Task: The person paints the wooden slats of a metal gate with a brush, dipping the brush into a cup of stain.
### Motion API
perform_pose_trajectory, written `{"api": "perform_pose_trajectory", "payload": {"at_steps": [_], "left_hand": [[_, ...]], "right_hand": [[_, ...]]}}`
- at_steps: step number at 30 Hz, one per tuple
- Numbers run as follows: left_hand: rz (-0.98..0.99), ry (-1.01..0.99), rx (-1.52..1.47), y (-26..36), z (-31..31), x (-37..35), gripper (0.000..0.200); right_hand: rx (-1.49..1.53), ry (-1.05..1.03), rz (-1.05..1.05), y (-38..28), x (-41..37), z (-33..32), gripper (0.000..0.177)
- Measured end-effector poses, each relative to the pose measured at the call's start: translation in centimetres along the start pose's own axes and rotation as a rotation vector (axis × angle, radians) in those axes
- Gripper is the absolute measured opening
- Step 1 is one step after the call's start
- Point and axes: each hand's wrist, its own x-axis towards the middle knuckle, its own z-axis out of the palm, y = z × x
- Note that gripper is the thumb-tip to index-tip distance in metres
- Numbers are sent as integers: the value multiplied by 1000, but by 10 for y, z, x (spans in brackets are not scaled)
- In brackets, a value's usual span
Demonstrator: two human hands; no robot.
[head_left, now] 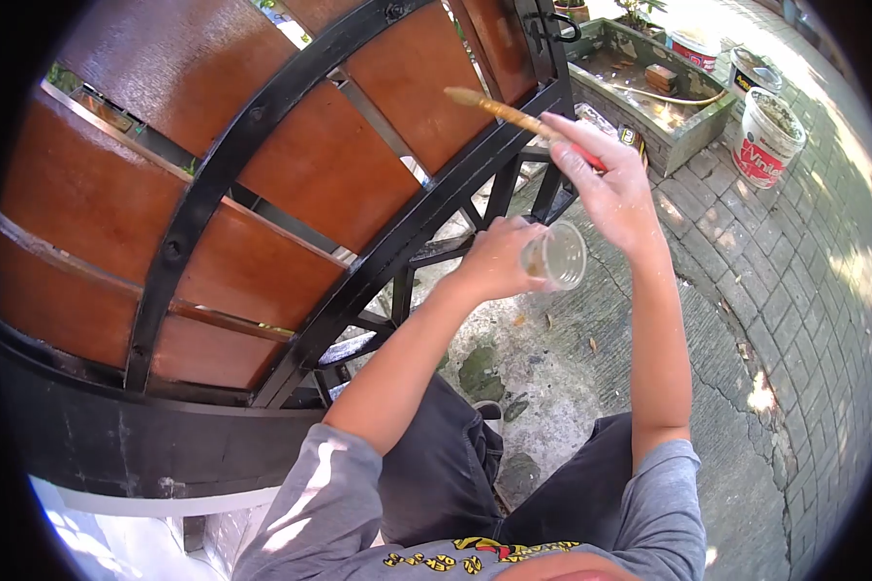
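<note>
My right hand (610,184) is closed round the red end of a paintbrush (513,116). The brush's tan bristle tip points left, over the brown wooden panels (412,73) of a black-framed gate. Lower down, my left hand (499,259) grips a clear plastic cup (564,257) tilted with its mouth toward the right. A little brownish stuff shows inside the cup. Both hands are beside the gate's black metal frame (426,221), the left one overlapping its lattice in this view.
A stone planter box (688,140) with a brick in it stands at the upper right. Near it are a white and red paint bucket (770,140) and more pots. Grey paving (746,252) spreads to the right. A black beam (116,441) runs along the lower left.
</note>
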Motion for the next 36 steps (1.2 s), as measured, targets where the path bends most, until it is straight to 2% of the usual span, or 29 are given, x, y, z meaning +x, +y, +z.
{"api": "perform_pose_trajectory", "payload": {"at_steps": [3, 5, 8, 10, 13, 16, 17, 19, 21, 25, 26, 28, 29, 32, 34, 35, 36], "left_hand": [[23, -40, 44, -4, 37, 26, 83], [154, 66, -145, -22, 83, 56, 74], [281, 380, -719, 17, 100, 86, 48], [351, 420, -802, 33, 109, 101, 34], [381, 148, -440, 51, 118, 105, 29], [328, -136, -253, 83, 103, 113, 45], [342, -188, -191, 93, 99, 111, 53], [362, -181, -138, 103, 117, 112, 66], [365, -57, -168, 104, 158, 119, 78], [387, 126, -214, 112, 190, 118, 78], [411, 155, -229, 113, 191, 121, 78], [381, 124, -542, 113, 182, 131, 79], [325, 48, -840, 112, 160, 129, 79], [326, -91, -790, 104, 136, 137, 78], [292, -239, -91, 83, 71, 115, 79], [217, -279, -4, 79, 55, 111, 90], [133, -190, -17, 75, 46, 106, 89]], "right_hand": [[-79, -123, 16, -12, -3, 8, 39], [-164, -87, -111, -9, -7, 21, 38], [-342, -93, -197, -16, -11, 31, 38], [-346, -78, -218, -17, -4, 38, 39], [-327, 109, -298, -21, 25, 46, 37], [-417, 183, -314, -30, 50, 50, 38], [-434, 138, -322, -28, 50, 54, 38], [-465, 49, -342, -19, 47, 64, 39], [-569, -70, -258, -20, 29, 70, 38], [-651, -266, -118, -27, 12, 57, 36], [-606, -203, -135, -25, 10, 52, 35], [-514, -79, -186, -21, 13, 43, 34], [-494, -19, -46, -37, 14, 39, 33], [-475, 180, -54, -49, 22, 19, 35], [-501, 178, -92, -59, 33, 1, 37], [-495, 162, -106, -58, 38, -6, 37], [-489, 145, -121, -58, 42, -12, 37]]}}
